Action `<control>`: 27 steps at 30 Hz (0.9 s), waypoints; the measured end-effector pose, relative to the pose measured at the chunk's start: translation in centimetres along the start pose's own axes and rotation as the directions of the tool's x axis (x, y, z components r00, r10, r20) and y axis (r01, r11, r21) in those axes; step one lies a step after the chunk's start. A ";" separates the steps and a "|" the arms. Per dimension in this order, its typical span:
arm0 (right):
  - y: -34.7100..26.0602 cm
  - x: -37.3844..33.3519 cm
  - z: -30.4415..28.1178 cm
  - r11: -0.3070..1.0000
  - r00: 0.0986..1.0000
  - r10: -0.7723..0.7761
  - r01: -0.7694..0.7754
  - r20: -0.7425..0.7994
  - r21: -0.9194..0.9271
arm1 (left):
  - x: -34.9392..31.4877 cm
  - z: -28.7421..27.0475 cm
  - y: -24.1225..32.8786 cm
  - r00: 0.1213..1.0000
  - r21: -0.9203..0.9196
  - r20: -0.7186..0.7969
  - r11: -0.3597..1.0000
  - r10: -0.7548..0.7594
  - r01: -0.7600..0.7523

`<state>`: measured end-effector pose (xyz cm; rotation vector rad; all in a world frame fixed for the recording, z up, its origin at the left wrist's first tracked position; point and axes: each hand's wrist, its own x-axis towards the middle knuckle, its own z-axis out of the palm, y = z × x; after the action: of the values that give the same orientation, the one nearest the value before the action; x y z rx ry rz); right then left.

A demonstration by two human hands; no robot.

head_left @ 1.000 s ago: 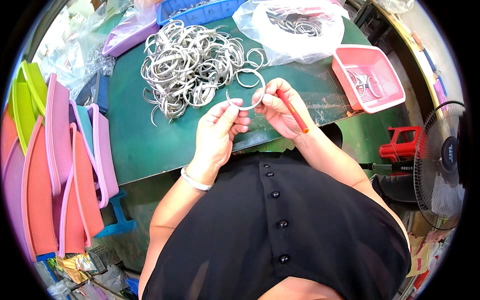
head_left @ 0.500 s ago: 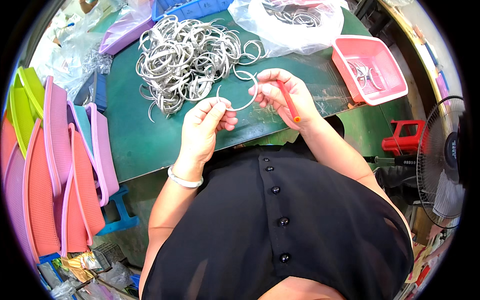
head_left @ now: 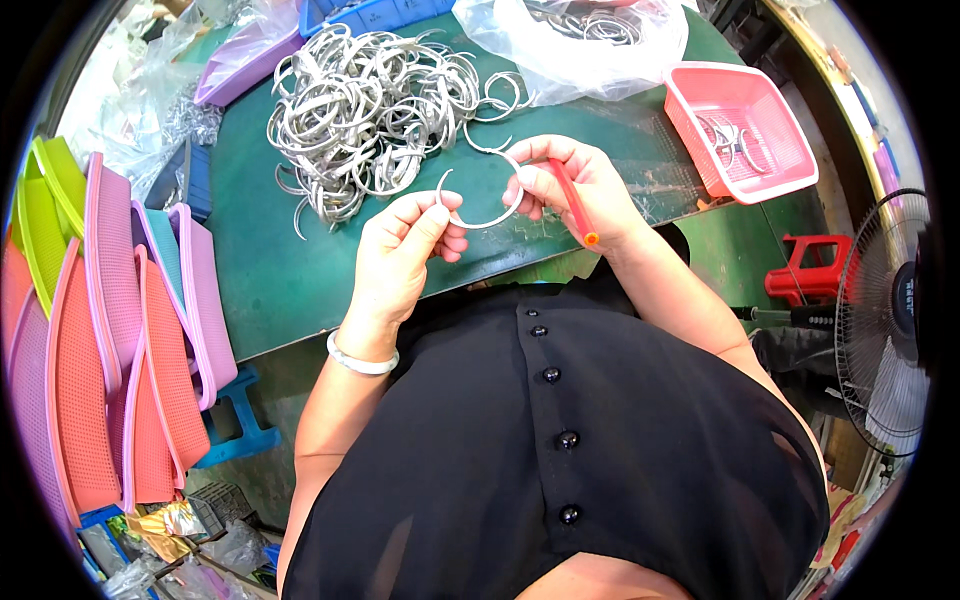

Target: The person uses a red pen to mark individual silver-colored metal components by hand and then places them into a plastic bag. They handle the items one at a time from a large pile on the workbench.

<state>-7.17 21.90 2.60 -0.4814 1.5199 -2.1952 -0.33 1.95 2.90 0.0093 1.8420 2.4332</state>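
Observation:
A thin, silver open bangle (head_left: pixel 487 225) is held up between my two hands over the near part of the green table. Its near-left side is pinched between the thumb and fingers of my left hand (head_left: pixel 402 245). My right hand (head_left: pixel 590 195) grips the bangle's right side with thumb and fingertips. Across that same palm lies a slim red pen-like stick (head_left: pixel 572 203) with an orange end pointing toward me. Just beyond my hands rises a tangled heap of similar silver bangles (head_left: pixel 365 115).
A pink basket (head_left: pixel 790 190) with a few bangles stands at the table's right edge. A clear plastic bag (head_left: pixel 560 75) and a blue crate (head_left: pixel 395 14) are at the back. Colourful baskets (head_left: pixel 115 270) are stacked left; a fan (head_left: pixel 885 320) stands right.
The bangle has turned slightly between my fingers, and its gap now faces farther from me. My left hand has shifted a little to the left. Both hands keep their hold.

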 end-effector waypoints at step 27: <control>0.8 -0.1 0.4 0.995 0.999 0.043 -0.042 -0.009 0.086 | -0.5 0.3 0.0 0.990 -0.014 -0.121 0.997 0.072 -0.074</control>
<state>-6.79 21.40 2.00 -0.4063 1.4219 -2.2228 0.24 2.18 3.02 -0.0749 1.8996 2.5530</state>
